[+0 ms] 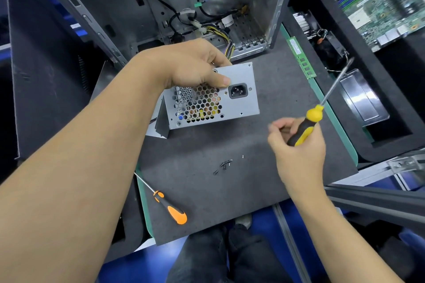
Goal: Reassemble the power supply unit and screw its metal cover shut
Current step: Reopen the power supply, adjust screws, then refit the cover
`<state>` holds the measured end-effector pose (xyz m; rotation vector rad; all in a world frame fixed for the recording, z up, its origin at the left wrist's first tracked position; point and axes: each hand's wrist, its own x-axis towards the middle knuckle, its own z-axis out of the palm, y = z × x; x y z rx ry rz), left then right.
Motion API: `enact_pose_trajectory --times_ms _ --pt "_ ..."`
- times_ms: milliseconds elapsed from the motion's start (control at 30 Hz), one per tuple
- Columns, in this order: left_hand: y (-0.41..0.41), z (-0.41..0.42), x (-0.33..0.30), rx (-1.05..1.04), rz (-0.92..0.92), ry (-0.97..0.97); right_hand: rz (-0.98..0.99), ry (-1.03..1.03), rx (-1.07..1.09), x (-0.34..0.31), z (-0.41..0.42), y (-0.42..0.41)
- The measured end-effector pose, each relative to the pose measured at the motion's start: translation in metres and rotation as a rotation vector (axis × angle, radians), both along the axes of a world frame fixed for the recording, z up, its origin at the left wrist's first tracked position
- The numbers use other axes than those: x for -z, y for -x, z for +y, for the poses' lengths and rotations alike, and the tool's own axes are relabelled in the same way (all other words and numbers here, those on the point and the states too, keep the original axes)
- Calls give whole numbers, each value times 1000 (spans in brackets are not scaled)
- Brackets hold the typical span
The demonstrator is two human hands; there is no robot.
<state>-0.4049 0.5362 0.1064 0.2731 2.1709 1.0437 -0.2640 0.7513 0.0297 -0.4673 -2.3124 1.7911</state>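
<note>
Power supply unit (pixel 213 99) stands on the grey mat (pixel 230 190), socket face up toward camera. Left hand (pixel 193 64) grips its far top edge, thumb curled onto the face. Right hand (pixel 296 145), well right of the unit, holds yellow-black screwdriver (pixel 305 126), shaft pointing away. Loose screws (pixel 224 165) lie left of that hand. Orange screwdriver (pixel 170 208) lies nearer, untouched.

Power supply (pixel 230 99) stands on mat (pixel 230 190), screws (pixel 223 165) before it, case (pixel 184 7) behind.
</note>
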Motion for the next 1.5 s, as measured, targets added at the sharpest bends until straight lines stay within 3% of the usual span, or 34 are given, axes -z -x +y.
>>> enact_pose_trajectory --times_ms 133,333,467,867,1300,1500 --pt "-2 2 -1 4 6 -3 246 -113 -23 -40 -26 25" --pt "-2 2 -3 22 47 -3 272 -420 -206 -37 -53 42" --pt "0 2 -1 10 46 15 455 -587 -175 -30 -59 46" --pt "5 1 0 42 79 47 647 -811 -201 -26 -65 44" --pt "4 0 2 -17 -2 -22 760 -841 -302 -19 -48 37" --pt "4 -1 1 -19 4 -24 663 -604 -377 -11 -43 34"
